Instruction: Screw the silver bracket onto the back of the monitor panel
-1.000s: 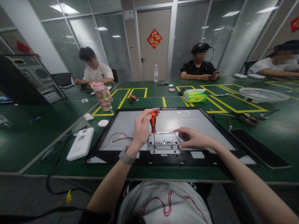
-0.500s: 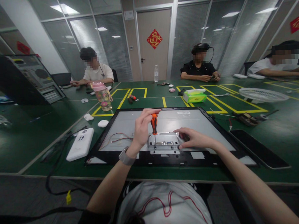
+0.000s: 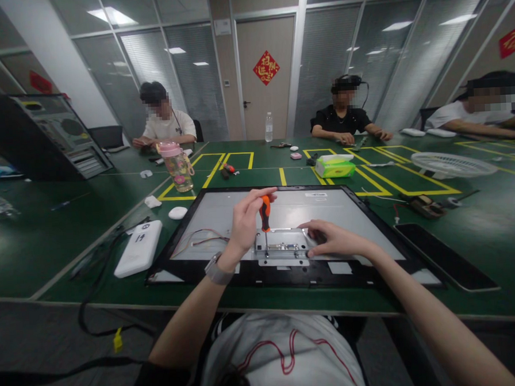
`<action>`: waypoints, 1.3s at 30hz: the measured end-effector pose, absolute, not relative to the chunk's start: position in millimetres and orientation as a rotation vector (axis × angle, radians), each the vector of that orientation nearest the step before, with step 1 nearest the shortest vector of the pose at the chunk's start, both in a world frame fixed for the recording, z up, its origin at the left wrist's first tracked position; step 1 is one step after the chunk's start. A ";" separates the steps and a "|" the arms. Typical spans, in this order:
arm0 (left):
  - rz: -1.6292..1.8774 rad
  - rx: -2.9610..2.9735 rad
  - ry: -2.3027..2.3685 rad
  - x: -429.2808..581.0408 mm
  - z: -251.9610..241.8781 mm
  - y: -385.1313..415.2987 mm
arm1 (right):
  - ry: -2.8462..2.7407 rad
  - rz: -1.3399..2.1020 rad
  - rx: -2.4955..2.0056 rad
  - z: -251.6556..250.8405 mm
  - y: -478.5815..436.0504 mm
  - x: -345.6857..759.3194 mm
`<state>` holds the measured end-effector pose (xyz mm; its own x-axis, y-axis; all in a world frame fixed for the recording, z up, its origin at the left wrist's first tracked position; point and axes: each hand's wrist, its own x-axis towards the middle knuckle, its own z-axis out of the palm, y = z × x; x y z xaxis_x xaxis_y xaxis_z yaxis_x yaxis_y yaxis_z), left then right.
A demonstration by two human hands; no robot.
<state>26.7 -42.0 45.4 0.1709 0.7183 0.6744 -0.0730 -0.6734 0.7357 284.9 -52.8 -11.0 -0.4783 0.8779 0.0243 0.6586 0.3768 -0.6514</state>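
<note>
An orange and black screwdriver (image 3: 265, 214) stands upright with its tip at the left part of a metal bracket (image 3: 281, 238). My left hand (image 3: 248, 219), with a watch on its wrist, is closed round the handle's top, some fingers stretched over it. At the bracket's right end, my right hand (image 3: 333, 238) grips its edge between thumb and fingers; part of that grip is hidden. Ports and screws show along the bracket. It lies on the back of a flat display panel (image 3: 353, 211) with a black frame. Thin wires (image 3: 208, 236) run out to the left.
Left of the panel lie a white power bank (image 3: 138, 249) and a white oval case (image 3: 178, 212). On the right is a black phone (image 3: 446, 255). Beyond stand a pink-lidded bottle (image 3: 176, 165) and a green tissue pack (image 3: 335, 166). Several people sit across the table.
My hands and the screwdriver stay almost in place. Across the table, the person in black has moved their hands apart and lower; the person at left has shifted their hands slightly.
</note>
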 end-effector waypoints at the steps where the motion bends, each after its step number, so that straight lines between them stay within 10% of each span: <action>1: 1.561 1.803 0.626 26.7 45.3 -42.0 | -2.279 0.821 -1.339 -10.9 -52.9 284.9; 39: 1.672 1.815 0.622 29.7 44.0 -42.2 | -2.265 0.830 -1.337 -12.9 -51.5 285.0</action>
